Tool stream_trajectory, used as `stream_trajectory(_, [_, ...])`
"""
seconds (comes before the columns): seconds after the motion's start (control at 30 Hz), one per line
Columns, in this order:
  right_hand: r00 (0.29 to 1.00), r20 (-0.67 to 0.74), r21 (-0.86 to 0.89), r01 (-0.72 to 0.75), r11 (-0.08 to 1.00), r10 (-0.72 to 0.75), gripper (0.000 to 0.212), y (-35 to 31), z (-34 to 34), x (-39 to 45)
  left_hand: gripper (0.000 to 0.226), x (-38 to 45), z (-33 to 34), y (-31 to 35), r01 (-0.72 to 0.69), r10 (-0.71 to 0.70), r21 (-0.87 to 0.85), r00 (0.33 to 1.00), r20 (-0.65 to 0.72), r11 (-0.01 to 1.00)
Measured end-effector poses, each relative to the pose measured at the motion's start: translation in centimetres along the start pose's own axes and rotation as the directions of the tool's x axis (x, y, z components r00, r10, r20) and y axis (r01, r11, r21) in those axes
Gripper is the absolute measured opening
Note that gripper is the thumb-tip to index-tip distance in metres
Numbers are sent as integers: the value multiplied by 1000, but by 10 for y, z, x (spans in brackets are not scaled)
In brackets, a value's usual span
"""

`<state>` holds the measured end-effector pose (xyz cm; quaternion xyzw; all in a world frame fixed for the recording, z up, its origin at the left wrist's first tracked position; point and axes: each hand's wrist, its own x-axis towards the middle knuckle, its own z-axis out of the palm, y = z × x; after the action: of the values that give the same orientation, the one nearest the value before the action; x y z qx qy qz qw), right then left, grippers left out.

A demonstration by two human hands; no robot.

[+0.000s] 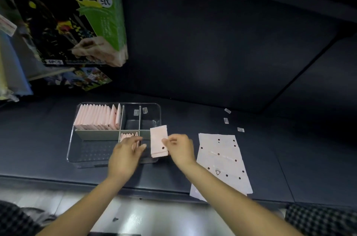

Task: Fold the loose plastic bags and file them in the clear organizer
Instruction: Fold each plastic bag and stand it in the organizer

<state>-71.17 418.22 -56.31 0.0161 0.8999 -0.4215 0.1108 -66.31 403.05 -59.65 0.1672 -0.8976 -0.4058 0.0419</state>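
While the dark counter [193, 73] filled most of the view, the clear organizer [77, 158] sat at 7 o'clock of centre. Its 11 o'clock compartment held a full row of folded bags [94, 117]; a short row [127, 136] had begun nearer. Loose flat bags [222, 160] remained at 4 o'clock, so roughly the later half. The right hand [179, 148] pinched a folded bag [158, 141] over the organizer's right edge. The left hand [125, 150], fingers relaxed, touched the short row. Shelf packaging [77, 13] hung at 10 o'clock.

Open organizer [77, 150] front-left compartment; hanging packets [63, 17] overhead.
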Motion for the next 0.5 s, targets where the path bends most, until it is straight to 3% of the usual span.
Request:
stream_trajectory(0.07, [997,2,-230,81,970,-83,25,-5,13,8,30,4,-2,-26,-110,91,257,992,86,960])
stream_trajectory(0.13, [992,26,-375,121,919,-120,25,-9,26,14,32,4,1,-42,-160,111,311,979,170,937])
stream_trajectory(0.43, [990,21,-573,127,810,-140,22,-14,76,25,34,2,5,-48,-191,172,191,978,115,963])
stream_trajectory(0.5, [991,76,-570,134,810,-111,23,-12,83,25,37,1,5,-48,-181,169,173,982,83,968])
